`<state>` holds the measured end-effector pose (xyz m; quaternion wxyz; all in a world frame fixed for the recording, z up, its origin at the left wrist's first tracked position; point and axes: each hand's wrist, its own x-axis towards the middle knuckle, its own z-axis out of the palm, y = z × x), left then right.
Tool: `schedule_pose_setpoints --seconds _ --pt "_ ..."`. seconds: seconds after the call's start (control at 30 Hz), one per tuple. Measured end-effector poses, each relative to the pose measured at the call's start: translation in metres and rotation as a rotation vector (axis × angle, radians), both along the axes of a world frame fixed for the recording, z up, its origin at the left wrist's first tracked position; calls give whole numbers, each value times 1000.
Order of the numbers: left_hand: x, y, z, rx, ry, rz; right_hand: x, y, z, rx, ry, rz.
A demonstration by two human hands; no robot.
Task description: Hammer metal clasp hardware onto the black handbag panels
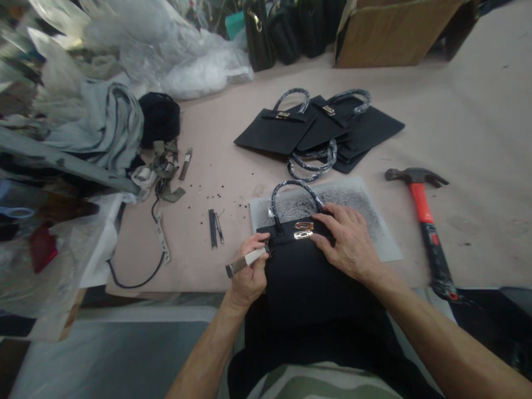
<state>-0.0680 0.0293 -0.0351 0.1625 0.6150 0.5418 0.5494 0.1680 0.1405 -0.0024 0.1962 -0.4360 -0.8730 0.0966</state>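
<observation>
A black handbag panel (299, 277) lies at the table's front edge and hangs toward my lap. It has a plastic-wrapped handle (294, 185) and a shiny metal clasp (303, 230). My left hand (250, 271) is closed around a short punch (246, 262) with a pale shaft and a dark end, at the panel's upper left. Its working tip is hidden by fingers and the panel. My right hand (349, 241) grips the panel's top strap just right of the clasp, thumb below and fingers at the upper edge. Under the top of the panel lies a speckled pale board (374, 238).
On the right lies a claw hammer (424, 216) with a red and black handle. Several similar black panels (274, 133) are piled behind. Small tools (215, 228) and black specks lie left. A cardboard box (382, 36), plastic wrap (187, 61) and dark bags (258, 39) stand farther back.
</observation>
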Motion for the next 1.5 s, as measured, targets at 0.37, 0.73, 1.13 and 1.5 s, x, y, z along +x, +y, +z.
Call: schedule_pose_setpoints --seconds 0.37,0.73,1.13,1.5 --pt "-2 5 1 13 48 -19 -2 -1 3 -10 21 0" --pt "2 11 8 69 146 -10 -1 -1 1 -12 18 -3" --pt "0 9 5 45 131 8 0 -1 2 28 4 10" --pt "10 2 0 35 102 130 0 0 -1 41 -1 6"
